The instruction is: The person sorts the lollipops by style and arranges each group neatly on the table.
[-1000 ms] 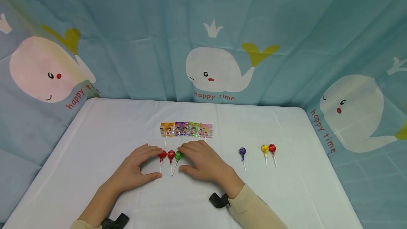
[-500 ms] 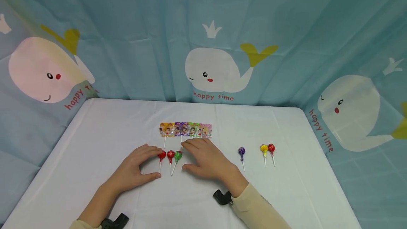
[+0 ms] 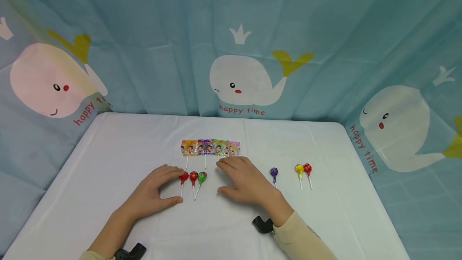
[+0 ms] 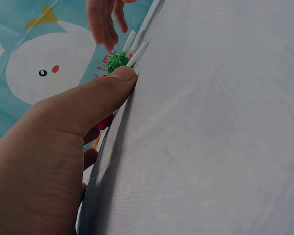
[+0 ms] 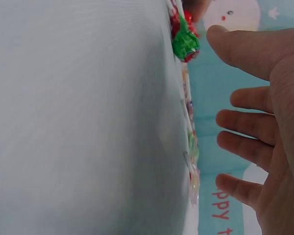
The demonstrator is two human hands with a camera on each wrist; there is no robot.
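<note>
In the head view, my left hand [image 3: 156, 189] rests at the left end of a short row of lollipops, fingertips touching the head of the leftmost red lollipop [image 3: 184, 176] and thumb by its stick end. Right of it lie a second red lollipop [image 3: 193, 177] and a green lollipop [image 3: 202, 177], sticks meeting at the bottom. My right hand [image 3: 249, 181] is a little right of the green one, fingers apart and holding nothing. In the right wrist view its spread fingers stand clear of the green lollipop [image 5: 186, 45]. The left thumb [image 4: 112, 81] partly hides the sticks in the left wrist view.
Flat-wrapped lollipops in orange [image 3: 189, 147], purple [image 3: 205, 147], green [image 3: 219, 147] and pink [image 3: 233, 147] lie side by side behind. Right of my right hand are a purple lollipop [image 3: 274, 172], a yellow one [image 3: 299, 169] and a red one [image 3: 307, 168] on the white tablecloth [image 3: 343, 220].
My right hand has let go of the green lollipop's head and drawn away to the right. The left hand and the three lollipops by it have stayed in place.
</note>
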